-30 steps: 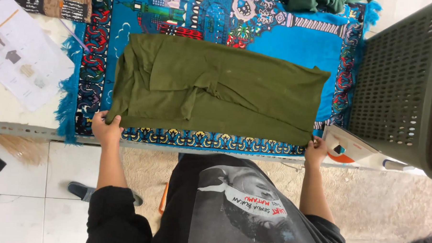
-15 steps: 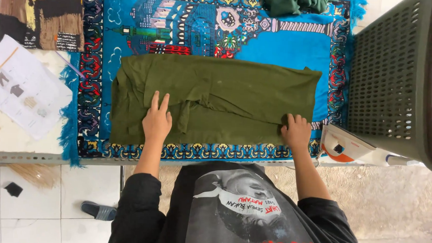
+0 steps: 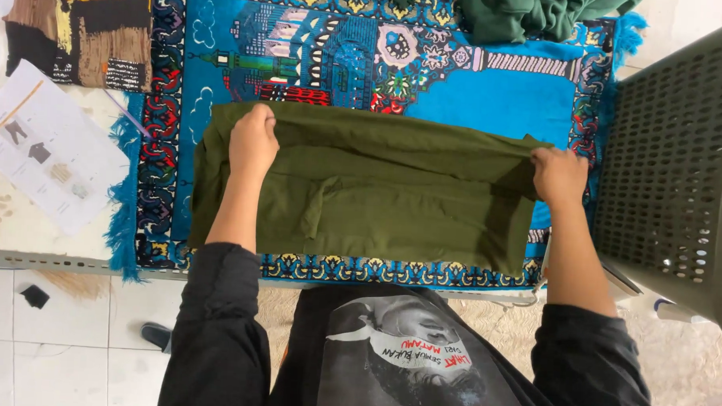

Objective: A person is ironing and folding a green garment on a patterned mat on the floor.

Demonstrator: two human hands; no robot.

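Observation:
An olive green garment [image 3: 385, 200] lies folded on a blue patterned rug [image 3: 500, 100] that covers the table. My left hand [image 3: 253, 139] grips the garment's far edge near its left end. At the right end my right hand [image 3: 559, 175] pinches the same far edge. Both arms reach over the cloth in black sleeves. The far edge is lifted slightly off the rug between the two hands.
A grey perforated plastic basket [image 3: 674, 166] stands at the right. A printed paper sheet [image 3: 47, 148] lies on the table at the left, beside a brown and yellow cloth [image 3: 79, 29]. A dark green garment [image 3: 536, 13] is bunched at the rug's far edge.
Both hands moved from the garment's near edge, across its middle, to its far edge and closed on it. The garment now looks narrower front to back.

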